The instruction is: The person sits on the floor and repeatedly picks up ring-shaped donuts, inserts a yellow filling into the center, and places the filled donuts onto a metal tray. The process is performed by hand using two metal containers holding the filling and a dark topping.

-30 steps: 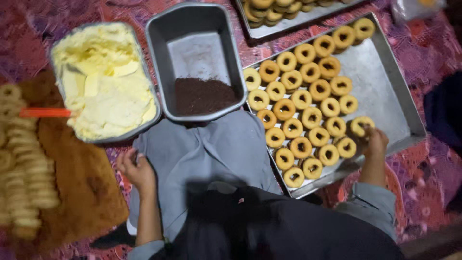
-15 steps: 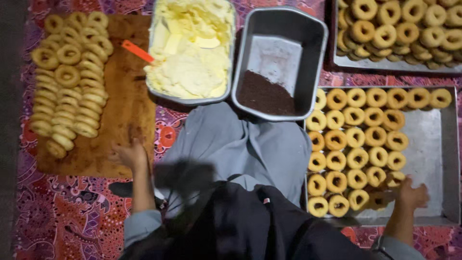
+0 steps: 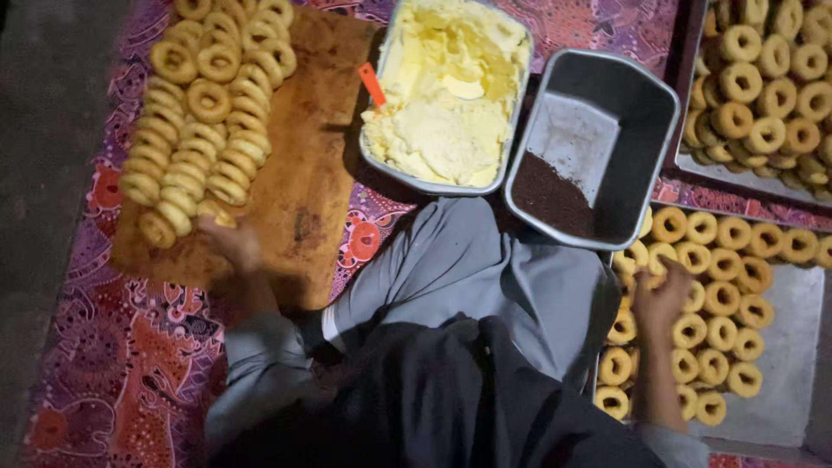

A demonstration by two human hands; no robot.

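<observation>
I see the right hand (image 3: 663,299) over the filled rows on the metal tray (image 3: 793,364), its far-right part bare; grip not readable. Left hand (image 3: 232,243) at the wooden board's (image 3: 303,165) near edge, touching the plain dough rings (image 3: 204,121), grasp unclear. Beyond: butter tub (image 3: 446,91), sprinkle pan (image 3: 598,147).

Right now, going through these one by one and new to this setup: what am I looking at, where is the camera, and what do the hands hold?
No machine here: a seated person wears the camera on the head, looking down past grey clothing. The left hand reaches the ring pastries stacked on a wooden board. The right hand rests over glazed rings on a metal tray. It is too blurred to tell if either grips one. Ahead sit a tub of pale yellow cream and a grey pan of dark crumbs.
</observation>
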